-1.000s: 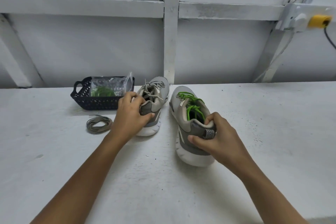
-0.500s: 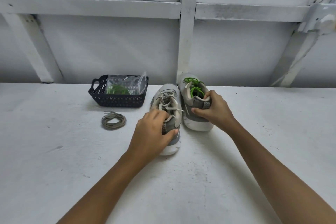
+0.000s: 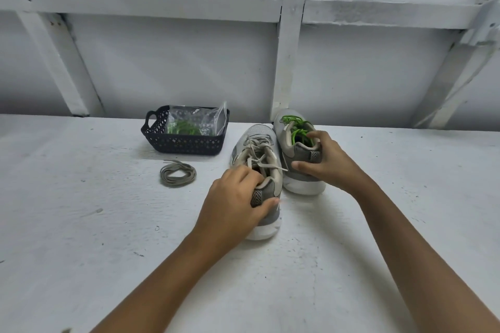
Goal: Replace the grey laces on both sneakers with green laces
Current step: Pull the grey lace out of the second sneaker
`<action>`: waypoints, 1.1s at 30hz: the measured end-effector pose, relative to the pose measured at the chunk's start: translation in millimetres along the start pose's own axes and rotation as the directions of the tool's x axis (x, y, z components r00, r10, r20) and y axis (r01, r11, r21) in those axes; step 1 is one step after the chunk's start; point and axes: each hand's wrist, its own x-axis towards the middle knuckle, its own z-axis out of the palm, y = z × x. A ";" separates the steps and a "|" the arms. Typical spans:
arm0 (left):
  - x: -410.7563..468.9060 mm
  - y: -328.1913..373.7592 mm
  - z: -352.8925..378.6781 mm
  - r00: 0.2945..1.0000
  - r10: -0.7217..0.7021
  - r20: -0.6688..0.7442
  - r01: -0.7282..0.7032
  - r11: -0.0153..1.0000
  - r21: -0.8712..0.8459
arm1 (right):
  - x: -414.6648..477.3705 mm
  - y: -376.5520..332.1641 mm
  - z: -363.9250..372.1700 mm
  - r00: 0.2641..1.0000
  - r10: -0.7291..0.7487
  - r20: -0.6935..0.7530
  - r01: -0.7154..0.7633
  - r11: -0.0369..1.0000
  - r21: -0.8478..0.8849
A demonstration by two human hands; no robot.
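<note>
- Swap over the last sec: green-laced sneaker [image 3: 287, 130] has gone from near the person to the back, right of the basket [image 3: 186, 144] and about level w/ it, toe by the white post [image 3: 288, 62].
- Grey-laced sneaker [image 3: 256, 134], which sat just beside the basket, has come fwd. It's now right of the basket and nearer the person, touching the other shoe.
- R hand [image 3: 328, 166] grasps the heel of the green-laced one, fingers curled over the collar, thumb on the side.
- L hand [image 3: 236, 204] grasps the heel of the grey-laced one, thumb across the heel tab.
- Green laces [image 3: 297, 127] are threaded, so shoe 1 looks done. Grey laces [image 3: 261, 153] are still in shoe 2.
- Loose grey lace [image 3: 177, 176] lies coiled in front of the basket. Bag [image 3: 193, 123] w/ green lace sits inside it.
- Approx halfway. Prob next: unlace shoe 2, then fetch the bag.
</note>
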 end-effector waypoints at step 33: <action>52.5 -80.7 -36.2 0.849 -0.505 0.159 0.356 0.323 -0.877 | -36.5 -25.3 -1.9 0.986 0.117 -0.117 0.067 0.363 0.929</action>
